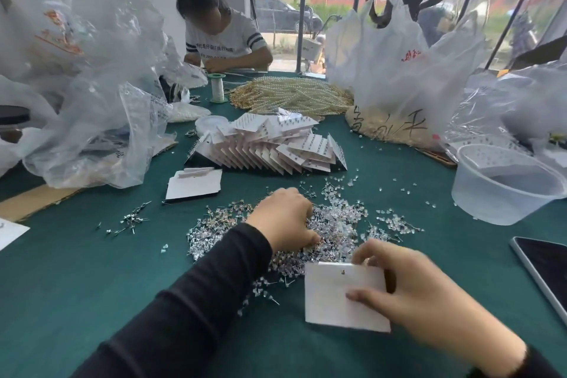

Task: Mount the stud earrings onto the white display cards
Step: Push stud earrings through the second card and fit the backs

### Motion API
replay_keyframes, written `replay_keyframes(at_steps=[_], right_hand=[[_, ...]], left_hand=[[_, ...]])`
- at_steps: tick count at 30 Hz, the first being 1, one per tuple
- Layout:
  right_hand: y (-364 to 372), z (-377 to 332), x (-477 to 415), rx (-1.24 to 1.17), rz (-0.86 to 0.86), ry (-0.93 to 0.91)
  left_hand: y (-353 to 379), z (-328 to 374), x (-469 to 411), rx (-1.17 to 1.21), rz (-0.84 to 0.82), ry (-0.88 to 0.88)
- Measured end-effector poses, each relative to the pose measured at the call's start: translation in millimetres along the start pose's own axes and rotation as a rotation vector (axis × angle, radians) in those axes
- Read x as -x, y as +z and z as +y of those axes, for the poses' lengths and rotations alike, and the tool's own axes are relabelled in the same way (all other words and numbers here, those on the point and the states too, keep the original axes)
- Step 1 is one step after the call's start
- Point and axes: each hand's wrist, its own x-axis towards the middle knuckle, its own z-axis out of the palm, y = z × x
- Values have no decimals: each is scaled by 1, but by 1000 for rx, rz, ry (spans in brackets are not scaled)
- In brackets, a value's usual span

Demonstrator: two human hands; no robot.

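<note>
Our right hand point(426, 298) pinches white display card point(334, 298); left hand point(283, 218) curls into stud earrings point(340, 224) on worktop point(92, 270), grasp indiscernible.

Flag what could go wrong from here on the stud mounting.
1. The left hand has its fingertips in the stud pile: posts could prick, or several tangled studs may come up together.
2. The right hand grips the white card by its right side only; it may flex when a post is pushed through.
</note>
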Motion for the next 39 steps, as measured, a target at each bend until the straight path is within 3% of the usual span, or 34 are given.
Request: replay_keyframes(at_steps=[5, 8, 17, 22, 27, 36, 39], right_hand=[[-42, 8, -57, -617, 374, 44], [-29, 16, -72, -769, 491, 75], [-6, 28, -71, -674, 478, 55], [3, 19, -65, -651, 432, -12], [5, 11, -60, -648, 437, -74], [2, 10, -57, -668, 439, -66], [3, 8, -56, -678, 426, -72]], left_hand=[[9, -6, 1, 235, 102, 10], [8, -9, 3, 336, 125, -17], [-3, -18, 11, 532, 196, -4], [-5, -4, 15, 606, 308, 135], [-1, -1, 14, 435, 370, 200], [0, -1, 15, 390, 390, 177], [1, 0, 16, 251, 425, 175]])
